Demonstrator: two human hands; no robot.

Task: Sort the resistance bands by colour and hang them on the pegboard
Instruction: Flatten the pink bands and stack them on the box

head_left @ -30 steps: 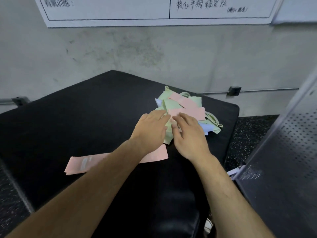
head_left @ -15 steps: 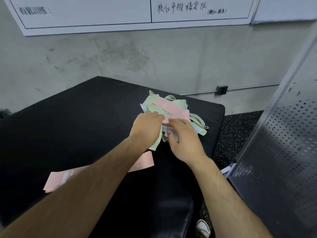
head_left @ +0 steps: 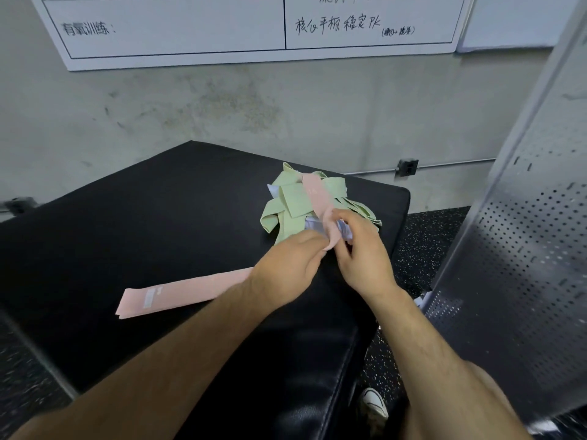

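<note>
Status: early in sorting, nothing hung. Both hands were on one flat pink elastic band. The right hand pinched it between thumb and fingers low down, and the left hand had curled fingers on the free end just below. The band's upper run lay draped over the tangled heap of pale green elastic bands, so I'd call it mid-extraction, not yet free. At least one lavender elastic band showed under the greens; the count was hidden.

Done, as far as visible: one long pink elastic strip lay flat by itself on the bench, left of the heap and partly under the left forearm. It reads as the start of a pink group. Left to do: finish the pinks, split the greens from the lavender, then hang everything. The grey perforated metal pegboard stood right of the bench, well apart from the heap. No band hung on the part in view, and I could not make out hooks.

Surface: black padded vinyl bench, smooth, with the heap near its far right corner.

Room:
- stained grey concrete wall behind
- white ruled chart with handwritten characters on it
- thin conduit with a small dark junction box low on the wall
- black speckled rubber floor
- white shoe by the bench edge
</note>
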